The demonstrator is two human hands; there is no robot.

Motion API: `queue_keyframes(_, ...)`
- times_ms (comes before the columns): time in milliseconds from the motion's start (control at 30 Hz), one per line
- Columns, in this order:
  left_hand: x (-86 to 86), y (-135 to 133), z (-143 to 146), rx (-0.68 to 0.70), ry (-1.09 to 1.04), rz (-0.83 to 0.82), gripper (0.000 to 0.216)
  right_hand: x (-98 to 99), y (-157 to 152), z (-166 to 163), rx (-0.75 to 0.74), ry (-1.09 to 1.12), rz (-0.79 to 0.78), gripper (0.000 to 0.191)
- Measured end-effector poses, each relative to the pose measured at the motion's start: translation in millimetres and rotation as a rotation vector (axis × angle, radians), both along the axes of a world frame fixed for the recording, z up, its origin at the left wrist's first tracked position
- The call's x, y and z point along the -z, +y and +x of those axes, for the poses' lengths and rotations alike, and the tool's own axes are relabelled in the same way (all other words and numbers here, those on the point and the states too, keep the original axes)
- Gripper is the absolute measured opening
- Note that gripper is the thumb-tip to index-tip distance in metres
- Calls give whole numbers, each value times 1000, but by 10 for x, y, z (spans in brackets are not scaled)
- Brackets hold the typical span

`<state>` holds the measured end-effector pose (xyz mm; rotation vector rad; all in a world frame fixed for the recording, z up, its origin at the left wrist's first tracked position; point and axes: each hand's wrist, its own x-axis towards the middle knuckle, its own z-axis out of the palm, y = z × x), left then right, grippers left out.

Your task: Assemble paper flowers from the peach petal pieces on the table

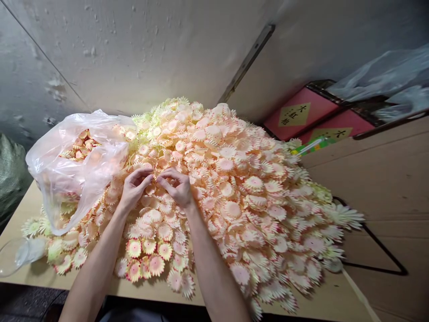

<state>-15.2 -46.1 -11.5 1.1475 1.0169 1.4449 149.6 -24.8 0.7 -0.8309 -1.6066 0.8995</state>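
Observation:
A big heap of artificial flower heads (231, 165), pale pink and cream with red-tipped petals, covers most of the table. Over the left middle of the heap, my left hand (136, 187) has its thumb and fingertips pinched together. Facing it, a small gap away, my right hand (178, 187) makes a similar pinch. Whatever lies between the fingertips blends into the pale flowers and is too small to make out. Below the hands, several flower heads with brighter red edges (156, 264) lie face up. Left of my left hand sits a translucent plastic bag (56, 156) holding small red-and-yellow pieces.
A clear plastic cup (18, 255) lies on its side at the left edge of the wooden table (331, 304). Behind is a worn grey wall (150, 53). Red boxes (301, 112) with clear plastic stand at the back right, near brown cardboard (375, 188) and a black metal bar (378, 239).

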Motion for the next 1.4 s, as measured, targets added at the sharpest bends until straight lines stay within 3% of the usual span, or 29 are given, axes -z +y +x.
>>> queue_keyframes(433,13,7,-1,-20,24,5,28,71,12,31,-92,26,-317,23)
queue_keyframes(967,-1,2,8,-12,27,-4,26,136,77,57,-112,36,-352,33)
queue_keyframes(1233,35,22,-16,-10,22,50,18,165,106,53,31,98,-343,37)
queue_keyframes(1400,-21,4,-8,51,231,115,20,159,97,65,-12,81,-353,35)
